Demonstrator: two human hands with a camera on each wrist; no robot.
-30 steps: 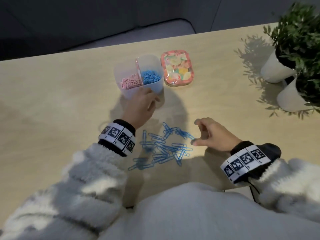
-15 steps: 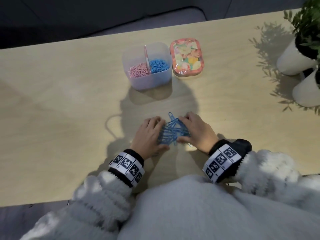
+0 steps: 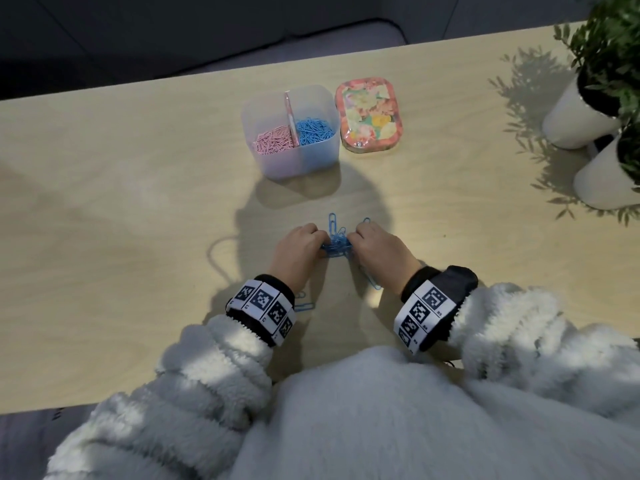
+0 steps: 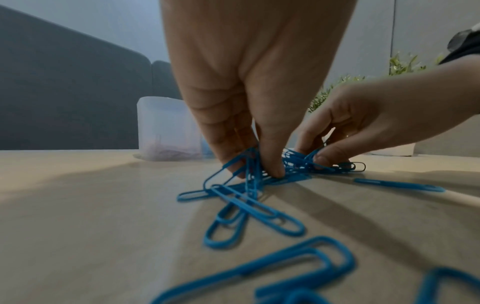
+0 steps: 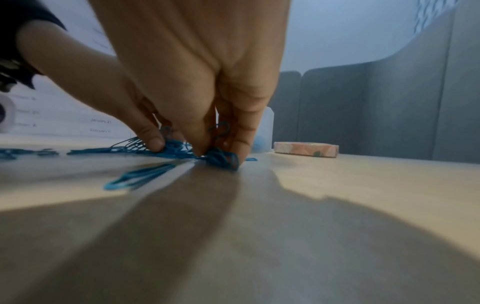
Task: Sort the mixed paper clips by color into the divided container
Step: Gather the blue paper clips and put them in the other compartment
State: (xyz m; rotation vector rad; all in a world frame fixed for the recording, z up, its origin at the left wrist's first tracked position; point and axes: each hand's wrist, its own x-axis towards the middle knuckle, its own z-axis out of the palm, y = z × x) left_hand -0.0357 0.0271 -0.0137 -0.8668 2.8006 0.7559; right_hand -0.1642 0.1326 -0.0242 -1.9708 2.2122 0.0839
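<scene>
A bunch of blue paper clips (image 3: 337,244) lies on the wooden table, squeezed between both hands. My left hand (image 3: 313,242) pinches its left side with thumb and curled fingers (image 4: 255,170). My right hand (image 3: 360,239) pinches the right side (image 5: 221,154). A few loose blue clips (image 4: 249,207) lie near the wrists and stick out beyond the fingers. The translucent divided container (image 3: 311,154) stands farther back, with pink clips (image 3: 273,140) in its left half and blue clips (image 3: 315,128) in its right half.
A floral tin (image 3: 369,116) sits just right of the container. Two white plant pots (image 3: 575,123) (image 3: 606,181) stand at the far right edge. The near table edge runs under my sleeves.
The left hand came back from the container to the clips. Both hands swept the scattered blue clips together and now squeeze them into a tighter bunch.
</scene>
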